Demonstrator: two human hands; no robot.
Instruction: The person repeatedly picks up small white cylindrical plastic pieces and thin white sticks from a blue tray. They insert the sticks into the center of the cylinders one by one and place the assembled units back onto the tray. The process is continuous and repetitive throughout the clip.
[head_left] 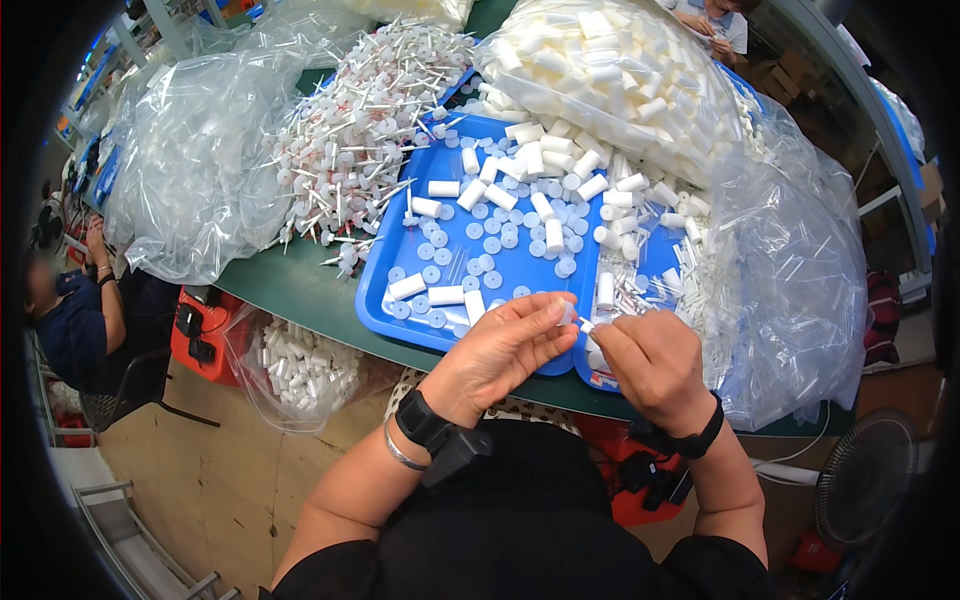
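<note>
Over the front edge of a blue tray [385, 318], my two hands meet. My left hand [500, 350] pinches a small translucent disc [568, 314] between thumb and fingertips. Close against it, my right hand [655, 365] is closed on a thin white piece [586, 325], whose tip shows at the disc; its far end is hidden in the fingers. In the tray lie loose translucent discs [430, 273] and white cylinders [445, 295]. Beside it, a second blue tray [655, 262] holds thin white sticks [625, 295] and more cylinders.
A heap of white stems with discs [345, 140] lies at the back left on the green table [290, 290]. A large bag of white cylinders [620, 75] stands behind the trays. Clear plastic bags [190, 170] [795, 270] flank them. A co-worker [80, 310] sits at the left.
</note>
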